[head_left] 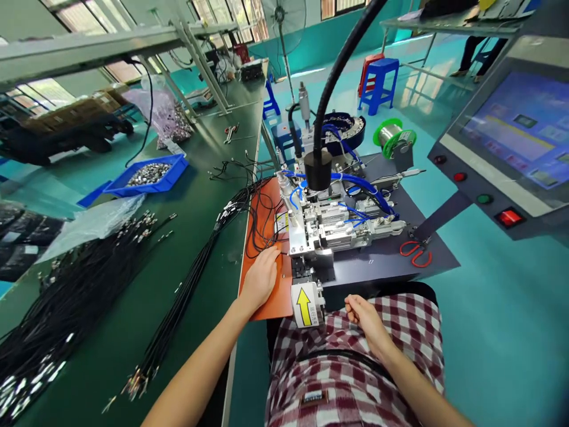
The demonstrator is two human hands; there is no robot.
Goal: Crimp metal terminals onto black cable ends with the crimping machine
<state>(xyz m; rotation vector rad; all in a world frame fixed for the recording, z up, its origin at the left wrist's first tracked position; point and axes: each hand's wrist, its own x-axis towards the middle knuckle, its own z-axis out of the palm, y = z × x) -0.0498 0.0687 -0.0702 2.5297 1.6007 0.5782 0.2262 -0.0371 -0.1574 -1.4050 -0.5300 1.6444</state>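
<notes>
My left hand (261, 277) lies over the orange plate (275, 299), its fingertips at the black cables (262, 222) by the front of the metal machine (329, 228); the fingers are pressed together, and what they hold is too small to name. Above the checkered apron, my right hand (359, 311) is closed with fingertips pinched, right of the white part with a yellow arrow (304, 305). Whether something small is in that pinch cannot be made out. A long bundle of black cables (195, 273) runs across the green table and up to the orange plate.
On the green table (213, 142) are a blue tray (153, 175) of small metal parts and a large cable pile (80, 290). Red-handled scissors (415, 253) lie on the machine's base. A control screen (520, 130) stands at right, a green wire spool (393, 136) behind.
</notes>
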